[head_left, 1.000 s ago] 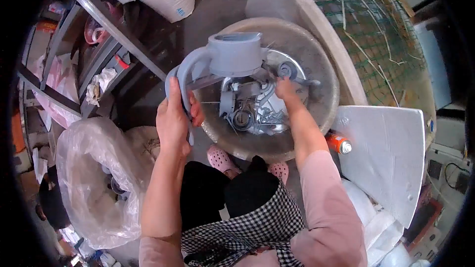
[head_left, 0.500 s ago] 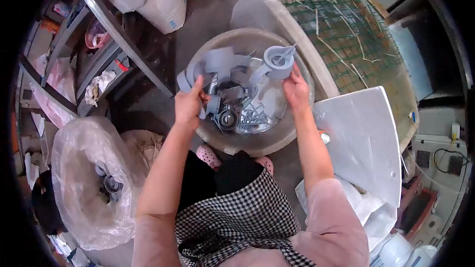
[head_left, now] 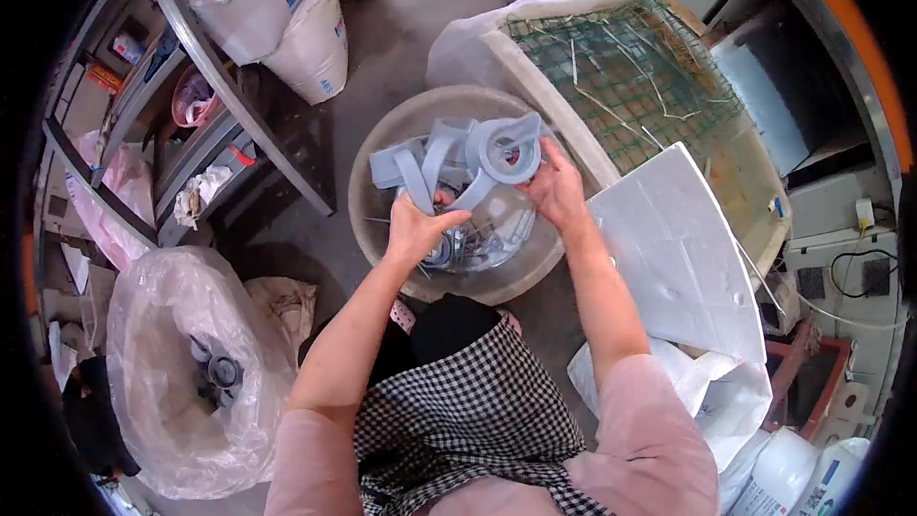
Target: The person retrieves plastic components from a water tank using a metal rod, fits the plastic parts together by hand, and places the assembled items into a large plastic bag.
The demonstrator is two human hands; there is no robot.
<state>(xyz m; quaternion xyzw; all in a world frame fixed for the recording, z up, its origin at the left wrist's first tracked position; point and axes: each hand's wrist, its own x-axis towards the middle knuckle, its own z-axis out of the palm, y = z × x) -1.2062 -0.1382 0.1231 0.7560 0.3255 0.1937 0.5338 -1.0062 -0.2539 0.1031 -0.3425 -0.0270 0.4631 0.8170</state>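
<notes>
- Far left, the bag (head_left: 153, 420) is standing open beside the tub (head_left: 535, 263), with a few grey parts (head_left: 223, 372) lying deep inside, well in from its edges. These appear to be already set apart, though how they came there is not shown.
- The left hand (head_left: 413, 231) is working above the tub's left half. Its thumb is extending to the right, and its fingers are closing on the lower ends of the left part (head_left: 411, 177) and, apparently, the middle part (head_left: 440, 151). The grip is narrow; its exact contact is partly hidden.
- The left part is reaching toward the tub's left edge; the middle part is lying close beside it, between it and the ring part (head_left: 503, 151).
- Below the held parts, small parts (head_left: 482, 247) are lying loose in a jumble toward the tub's near edge. Handling is judged to be partway, with these pieces out of both hands. Their count cannot be told.
- The ring part is being held over the tub's right half, with its round opening facing up and its handle curving down toward the left thumb.
- The right hand (head_left: 557, 189) is gripping the ring part's right side, near the tub's right edge. Its fingers are partly curling, neither spread wide nor fully closing.
- Farther right, the board (head_left: 683, 258) is leaning at the tank's (head_left: 564, 129) near corner.
</notes>
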